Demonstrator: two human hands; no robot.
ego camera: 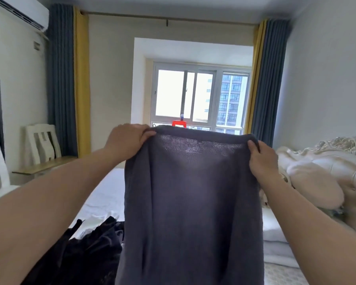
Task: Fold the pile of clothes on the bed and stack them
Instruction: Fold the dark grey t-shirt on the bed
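Hanging: grey knit garment [189, 202], long axis vertical, above bed [103, 194]; left hand [127, 140] and right hand [263, 159] each pinch a top corner, level. Dark clothes pile [86, 249] lower left, contents unclear.

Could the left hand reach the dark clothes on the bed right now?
Probably not yet: the left hand grips a top corner of the raised grey knit garment. The dark clothes lie uncovered below that arm, so once it lets go, likely yes.
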